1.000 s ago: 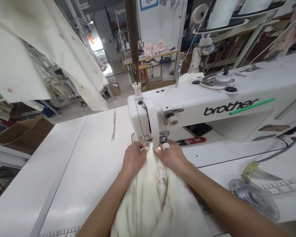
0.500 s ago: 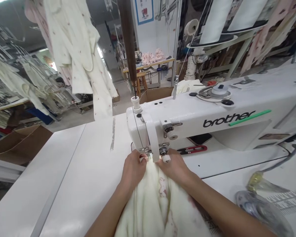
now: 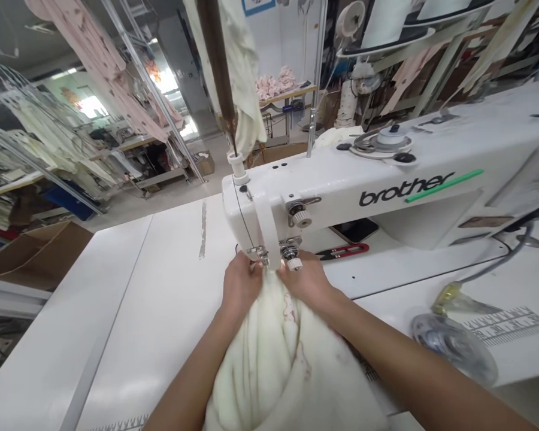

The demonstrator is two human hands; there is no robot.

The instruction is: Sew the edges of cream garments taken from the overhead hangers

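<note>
Nearest to us, between our forearms, lies a bunched heap of cream fabric (image 3: 273, 365) with faint pink marks, piled on the white table (image 3: 161, 311) and running forward to the needle area of the sewing machine (image 3: 341, 191). Our left hand (image 3: 241, 283) is closed on the front edge of that cloth, fingers curled and pinching a fold just to the left of the presser foot (image 3: 261, 256). Our right hand (image 3: 306, 280) does the same on the other side, knuckles up, gripping the cloth just below the small knurled knob at the machine head; the two hands sit close together with the gathered edge between them, right under the needle bar. To the right of our right arm, on the table, we see a clear plastic disc (image 3: 453, 347) and a yellowish clear tool (image 3: 462, 299) beside a printed ruler strip (image 3: 507, 323). Just behind the right hand, under the machine's arm, rest red-handled snips (image 3: 344, 250), and near them a dark phone (image 3: 354, 229). Left of the machine a worn silver stripe (image 3: 202, 230) marks the tabletop. On top of the machine stands a bobbin winder (image 3: 381, 143). Farther off, a cardboard box (image 3: 36, 251) sits at the left, pale garments (image 3: 242, 66) hang from rails overhead, and thread cones (image 3: 386, 21) stand at the upper right
</note>
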